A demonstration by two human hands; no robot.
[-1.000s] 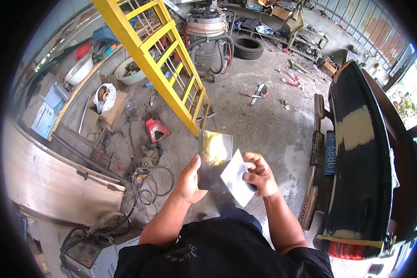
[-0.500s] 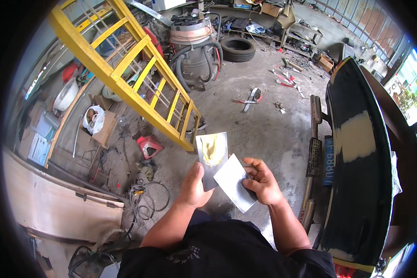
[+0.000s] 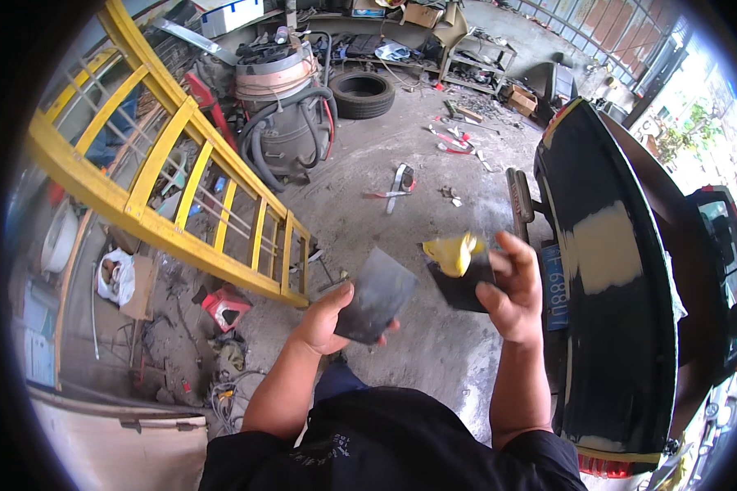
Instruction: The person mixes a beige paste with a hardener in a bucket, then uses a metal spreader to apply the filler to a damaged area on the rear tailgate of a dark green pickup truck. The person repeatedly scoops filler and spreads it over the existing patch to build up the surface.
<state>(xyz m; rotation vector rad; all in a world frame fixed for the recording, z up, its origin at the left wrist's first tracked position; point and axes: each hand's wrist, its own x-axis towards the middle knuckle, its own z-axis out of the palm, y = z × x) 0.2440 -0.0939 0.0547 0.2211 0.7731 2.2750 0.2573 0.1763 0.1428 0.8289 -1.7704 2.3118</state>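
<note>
My left hand (image 3: 323, 319) grips a thin grey rectangular blade (image 3: 377, 295), held flat at chest height, with fingertips showing beneath it. To the right of it my right hand (image 3: 508, 290) holds a second thin blade (image 3: 458, 290), dark-looking now, topped by a blob of yellow paste (image 3: 454, 254); the two blades are apart. Just right of that hand stands a black vehicle panel (image 3: 630, 344) with a large beige patch (image 3: 606, 245) on it and a rear bar (image 3: 520, 196) at its side.
A yellow ladder (image 3: 151, 196) leans at the left. Ahead are a grey drum vacuum (image 3: 274, 143), a tire (image 3: 363, 92), a cluttered low rack (image 3: 479, 65) and scattered scraps (image 3: 458, 139) on the concrete floor (image 3: 401, 352). A red object (image 3: 221, 307), cables and a wooden board (image 3: 131, 450) lie lower left.
My hands have moved apart, the right one rightward and upward, tilting its blade; the yellow paste now sits on that blade, and my left blade shows grey. The view has swung slightly right.
</note>
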